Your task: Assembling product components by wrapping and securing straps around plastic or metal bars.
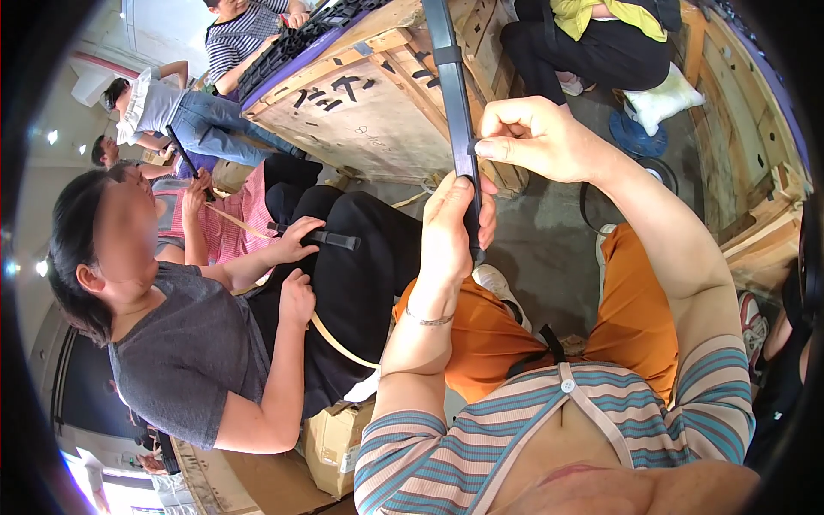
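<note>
A long black belt [455,94] runs from the top edge of the view down in front of me, with a dark band around it near its upper part. My left hand [448,215] is closed around the belt's lower end, thumb lying along it. Just above, my right hand [545,142] makes a pinch at the belt's right edge. A small dark bit shows at its fingertips; it looks like a loop on the belt, though the fingers partly hide it.
At my left sits a person [193,335] with a black belt [336,239] on the lap. A wooden crate [335,129] stands ahead and another [738,137] at the right. A cardboard box [335,442] is lower left. A blue container [637,133] stands on the floor [558,296].
</note>
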The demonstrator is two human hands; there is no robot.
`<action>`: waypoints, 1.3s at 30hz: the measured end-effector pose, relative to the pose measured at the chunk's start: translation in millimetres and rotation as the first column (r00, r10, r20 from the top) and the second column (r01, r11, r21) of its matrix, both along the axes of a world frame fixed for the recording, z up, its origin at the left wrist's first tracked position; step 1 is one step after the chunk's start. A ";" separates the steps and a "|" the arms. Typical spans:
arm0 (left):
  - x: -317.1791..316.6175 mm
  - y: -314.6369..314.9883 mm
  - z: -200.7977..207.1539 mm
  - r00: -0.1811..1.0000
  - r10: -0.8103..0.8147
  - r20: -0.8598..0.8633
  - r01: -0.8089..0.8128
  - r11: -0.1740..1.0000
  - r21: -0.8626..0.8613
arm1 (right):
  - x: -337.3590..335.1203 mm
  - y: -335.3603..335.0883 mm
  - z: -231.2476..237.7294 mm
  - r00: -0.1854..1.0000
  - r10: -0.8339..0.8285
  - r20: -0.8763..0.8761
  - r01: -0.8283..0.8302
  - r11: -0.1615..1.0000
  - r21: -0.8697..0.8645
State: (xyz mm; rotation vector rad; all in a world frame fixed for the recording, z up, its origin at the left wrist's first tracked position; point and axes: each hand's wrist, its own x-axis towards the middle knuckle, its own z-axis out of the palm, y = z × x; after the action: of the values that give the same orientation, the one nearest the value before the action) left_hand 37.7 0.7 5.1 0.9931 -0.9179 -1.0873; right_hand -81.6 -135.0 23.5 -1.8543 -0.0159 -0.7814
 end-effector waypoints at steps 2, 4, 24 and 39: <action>-0.4 -0.7 0.5 1.000 -0.003 0.000 0.003 1.000 0.003 | 0.6 -0.6 -0.6 1.000 -0.003 0.005 0.003 1.000 0.000; -0.4 -0.5 0.5 1.000 -0.004 0.003 0.004 1.000 0.004 | 1.8 -0.5 -1.6 1.000 -0.005 0.012 0.005 1.000 -0.001; -10.3 -3.6 -2.5 0.968 0.102 0.229 -0.086 0.993 -0.081 | 4.4 3.7 3.0 0.996 -0.092 0.020 0.092 0.996 0.014; 0.3 -0.9 0.1 0.925 0.269 0.268 -0.236 0.960 -0.149 | 0.3 9.2 9.9 1.000 -0.019 0.014 0.019 0.999 0.037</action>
State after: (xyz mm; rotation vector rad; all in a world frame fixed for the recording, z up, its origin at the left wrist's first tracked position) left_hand 38.1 -0.2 5.2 1.1575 -1.0392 -0.6750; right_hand -81.3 -125.9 33.4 -1.8160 0.0073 -0.8027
